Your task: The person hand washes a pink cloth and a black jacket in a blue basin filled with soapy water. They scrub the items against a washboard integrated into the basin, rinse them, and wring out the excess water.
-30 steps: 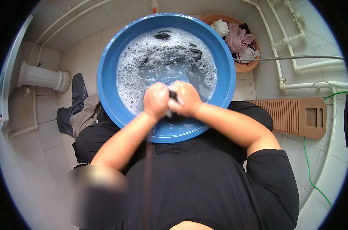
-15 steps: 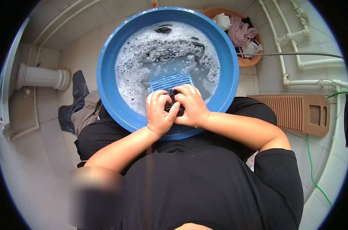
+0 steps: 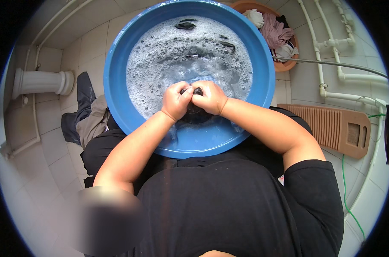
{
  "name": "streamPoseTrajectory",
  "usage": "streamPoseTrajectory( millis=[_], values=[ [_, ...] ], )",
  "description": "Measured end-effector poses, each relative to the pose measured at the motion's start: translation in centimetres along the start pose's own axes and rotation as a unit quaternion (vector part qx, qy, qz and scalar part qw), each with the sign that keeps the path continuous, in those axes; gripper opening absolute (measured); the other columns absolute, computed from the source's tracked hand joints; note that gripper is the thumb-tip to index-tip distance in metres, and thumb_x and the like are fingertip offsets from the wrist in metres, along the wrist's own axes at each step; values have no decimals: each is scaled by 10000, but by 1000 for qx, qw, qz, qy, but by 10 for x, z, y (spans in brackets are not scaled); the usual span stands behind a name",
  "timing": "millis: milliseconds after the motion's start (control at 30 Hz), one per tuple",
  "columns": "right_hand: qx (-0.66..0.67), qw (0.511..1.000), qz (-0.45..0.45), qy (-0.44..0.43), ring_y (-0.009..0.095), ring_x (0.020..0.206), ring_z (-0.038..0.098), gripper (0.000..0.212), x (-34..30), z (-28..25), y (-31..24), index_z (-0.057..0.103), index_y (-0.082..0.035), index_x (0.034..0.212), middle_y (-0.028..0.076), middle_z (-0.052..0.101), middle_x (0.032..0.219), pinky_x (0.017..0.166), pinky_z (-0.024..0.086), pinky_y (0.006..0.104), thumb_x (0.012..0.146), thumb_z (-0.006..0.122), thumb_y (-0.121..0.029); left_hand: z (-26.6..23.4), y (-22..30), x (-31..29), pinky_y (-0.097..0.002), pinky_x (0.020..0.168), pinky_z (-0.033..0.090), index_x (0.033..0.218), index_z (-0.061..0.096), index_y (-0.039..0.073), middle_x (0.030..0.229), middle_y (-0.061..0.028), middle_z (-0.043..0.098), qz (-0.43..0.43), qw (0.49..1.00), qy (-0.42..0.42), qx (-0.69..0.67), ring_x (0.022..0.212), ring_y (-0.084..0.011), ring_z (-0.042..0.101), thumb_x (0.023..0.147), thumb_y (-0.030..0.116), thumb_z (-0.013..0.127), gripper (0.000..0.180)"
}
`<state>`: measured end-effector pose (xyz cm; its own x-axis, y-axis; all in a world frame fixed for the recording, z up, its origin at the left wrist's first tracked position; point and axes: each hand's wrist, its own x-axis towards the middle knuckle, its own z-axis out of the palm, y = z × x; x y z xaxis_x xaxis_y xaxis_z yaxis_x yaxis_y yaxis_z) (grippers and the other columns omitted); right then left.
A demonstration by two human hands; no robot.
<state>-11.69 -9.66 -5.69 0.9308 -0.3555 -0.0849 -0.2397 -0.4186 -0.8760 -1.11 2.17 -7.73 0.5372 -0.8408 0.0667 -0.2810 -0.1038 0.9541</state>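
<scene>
Both my left hand (image 3: 176, 100) and my right hand (image 3: 209, 97) are closed on a wet black cloth (image 3: 196, 115), side by side over the near half of a big blue basin (image 3: 115, 81). The cloth bunches up between my thumbs and hangs below my hands; what garment it is I cannot tell. Foamy grey suds (image 3: 145, 64) fill the basin. Just beyond my fingers, part of a blue ridged washboard (image 3: 198, 79) shows under the water. Dark cloth (image 3: 185, 26) pokes through the foam at the far side.
An orange-brown tub (image 3: 287, 66) of clothes stands at the far right. A brown washboard (image 3: 329, 128) lies to the right, near white pipes (image 3: 318, 55) and a green cord (image 3: 345, 192). Dark and beige clothes (image 3: 86, 111) lie on the floor at left, by a white pedestal (image 3: 44, 82).
My hands have come together higher up the black cloth, which now hangs beneath them. The blue washboard is less visible, and the basin appears larger and shifted slightly in view.
</scene>
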Motion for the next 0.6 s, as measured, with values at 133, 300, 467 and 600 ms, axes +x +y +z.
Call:
streamPoseTrajectory(
  millis=[133, 300, 467, 600],
  values=[
    [-4, 999, 46, -13, 374, 791, 577, 306, 1, -5, -6, 617, -65, 807, 178, 615, 807, 682, 460, 410, 723, 539, -348, -2, -4, 2, -302, 598, 432, 747, 581, 4, 673, -126, 564, 17, 1000, 9, -12, 619, -190, 538, 809, 317, 578, 319],
    [78, 976, 115, 167, 363, 868, 588, 351, 5, -1, 8, 604, -6, 924, 226, 614, 889, 768, 441, 394, 807, 471, -310, -3, -6, 15, -259, 639, 435, 777, 614, -1, 727, -31, 601, -128, 973, 164, -98, 674, -108, 513, 817, 329, 674, 338],
    [191, 897, 275, 290, 342, 1051, 537, 483, 20, -54, 43, 539, 65, 1069, 248, 572, 1047, 887, 404, 399, 831, 456, -347, -23, -9, 15, -282, 748, 441, 915, 552, 11, 880, -67, 574, -169, 922, 298, -178, 790, -146, 533, 814, 328, 672, 353],
    [-219, 913, 218, 268, 372, 1279, 289, 607, 0, -65, 37, 393, -50, 1292, 208, 300, 1384, 1028, 274, 463, 796, 554, -361, -21, -8, 2, -370, 910, 406, 1082, 554, 52, 1111, -160, 546, -11, 988, 66, 137, 1042, -317, 512, 764, 252, 676, 395]
  ],
)
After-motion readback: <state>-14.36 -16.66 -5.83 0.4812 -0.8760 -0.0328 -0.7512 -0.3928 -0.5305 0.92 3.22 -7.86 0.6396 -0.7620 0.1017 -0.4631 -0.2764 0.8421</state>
